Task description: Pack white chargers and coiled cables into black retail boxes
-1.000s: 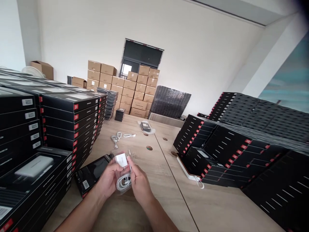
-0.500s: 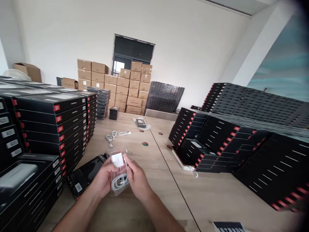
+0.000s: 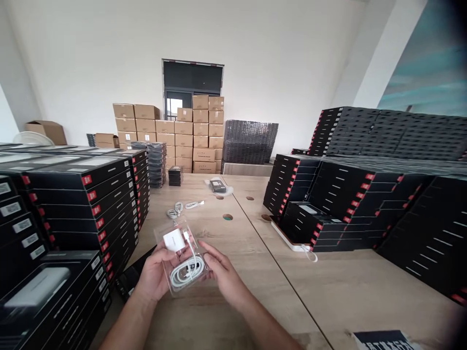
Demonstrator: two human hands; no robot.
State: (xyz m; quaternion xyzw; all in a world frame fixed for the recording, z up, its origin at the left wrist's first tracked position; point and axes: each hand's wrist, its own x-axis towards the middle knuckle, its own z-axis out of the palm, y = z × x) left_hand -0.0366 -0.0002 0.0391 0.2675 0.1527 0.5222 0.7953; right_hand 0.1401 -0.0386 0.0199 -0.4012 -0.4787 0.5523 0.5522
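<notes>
Both my hands hold a clear plastic tray (image 3: 181, 256) over the wooden table (image 3: 255, 272). A white charger plug (image 3: 173, 239) sits in its upper part and a coiled white cable (image 3: 187, 270) in its lower part. My left hand (image 3: 155, 274) cups the tray from below and the left, fingers curled round its edge. My right hand (image 3: 221, 274) touches the tray's right side with its fingers stretched along the edge. A flat black box (image 3: 127, 282) lies on the table under my left hand, mostly hidden.
Tall stacks of black boxes with red tags stand left (image 3: 91, 204) and right (image 3: 365, 204). Loose white cables (image 3: 178, 208) and a bagged dark item (image 3: 218, 185) lie farther up the table. Brown cartons (image 3: 182, 136) and dark trays (image 3: 250, 142) fill the back wall.
The tray has tipped flatter and come lower, its face now toward me. My right hand's fingers have moved from pinching near the plug to lying along the tray's right edge. The view has shifted.
</notes>
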